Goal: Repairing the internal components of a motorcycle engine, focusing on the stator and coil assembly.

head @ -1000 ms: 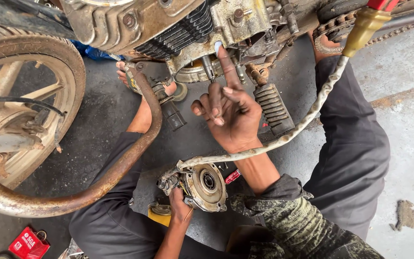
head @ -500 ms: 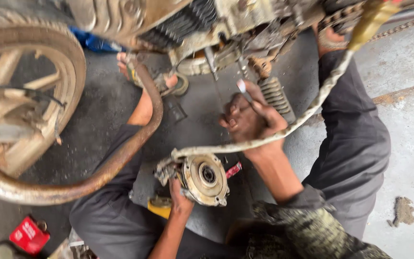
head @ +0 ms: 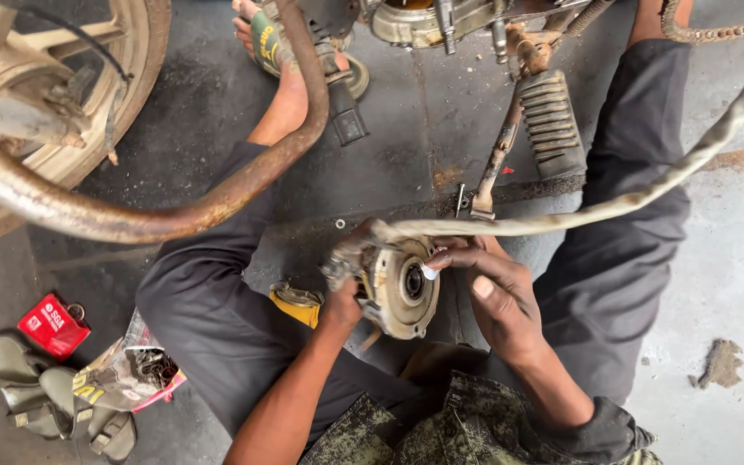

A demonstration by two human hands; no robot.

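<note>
Between the person's spread knees, low over the oily concrete floor (head: 734, 284), sits a round, grimy engine side cover (head: 402, 291) with a dark bearing or seal bore at its centre, and both hands are on it. The left hand (head: 342, 303) is closed around the cover's edge at nine o'clock, gripping it and keeping its inner face turned up toward the camera. The right hand (head: 494, 293) comes in from three o'clock with its fingers curled and pinched at the tips on a small pale piece (head: 429, 273), perhaps a scrap of cloth or a plug; the view is too small to say which. That piece rests against the cover just beside the centre bore. A pale sheathed cable (head: 579, 213) runs off from the cover's upper edge toward two o'clock. At twelve o'clock hang the motorcycle's engine underside (head: 428, 19) and a ribbed footrest (head: 553, 125), and a rusty exhaust pipe (head: 131, 222) sweeps across at ten o'clock before a wheel (head: 122, 86). The step in hand looks like working at the cover's centre, cleaning or seating something there. A next move would call for a steady left-hand hold and fine fingertip pressure aimed squarely at the bore.
</note>
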